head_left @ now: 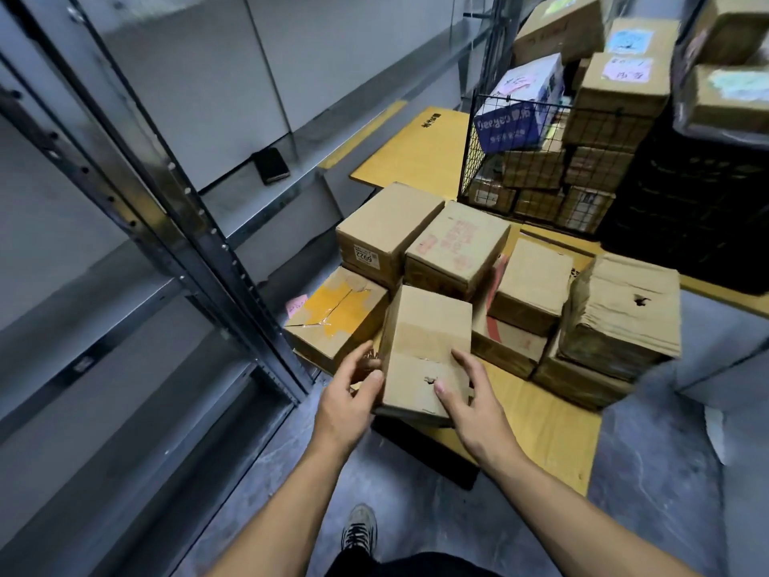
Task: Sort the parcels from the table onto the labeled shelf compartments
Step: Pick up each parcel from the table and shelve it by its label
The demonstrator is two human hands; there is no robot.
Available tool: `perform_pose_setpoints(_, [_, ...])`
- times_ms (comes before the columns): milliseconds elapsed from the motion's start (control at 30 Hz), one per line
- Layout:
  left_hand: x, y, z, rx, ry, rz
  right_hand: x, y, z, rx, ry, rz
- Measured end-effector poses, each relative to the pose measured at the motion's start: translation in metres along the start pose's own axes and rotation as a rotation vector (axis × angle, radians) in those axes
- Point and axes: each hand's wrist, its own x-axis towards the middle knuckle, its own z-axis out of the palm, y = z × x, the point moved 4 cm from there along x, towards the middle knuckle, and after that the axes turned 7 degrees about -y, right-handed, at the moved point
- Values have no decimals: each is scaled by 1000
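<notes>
A plain brown cardboard parcel (pixel 424 347) stands at the near edge of a low yellow table (pixel 541 426). My left hand (pixel 349 393) grips its left side and my right hand (pixel 466 393) lies on its front right face, so both hands hold it. Behind it lie several more parcels: one with yellow tape (pixel 337 318), one bearing a 2269 label (pixel 383 226), one with red print (pixel 457 247), and a frayed one (pixel 620 314) on the right. The grey metal shelf (pixel 174 226) rises on the left, its compartments mostly bare.
A dark phone-like object (pixel 270 165) rests on a shelf board. A wire basket (pixel 541 177) full of boxes stands at the back right, beside a black crate (pixel 699 210). More boxes are stacked above. My shoe (pixel 358 528) is on the grey floor.
</notes>
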Motion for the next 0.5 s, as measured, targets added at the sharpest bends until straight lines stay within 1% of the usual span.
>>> perform_pose_setpoints(67, [-4,0,-1,-63,67,4,-5,-1,-2,46,-36,-31])
perform_pose_setpoints(133, [-8,-2,3,-91,74,-22,-9,-2,-4,56,-69,-49])
perform_pose_setpoints(267, [-20,-3,15,-208,-3,-120,-17,-8,-10,72,-86,-90])
perform_pose_setpoints(367, [-25,9,19,-297,-47,-111,-23,-12,-15,31,-109,-108])
perform_pose_setpoints(433, [-28,16,17,-255,-40,-63,-25,-14,-18,-38,-112,-117])
perform_pose_setpoints(500, [-32,17,13,-148,-15,-5,-28,-20,-21,-119,-105,-122])
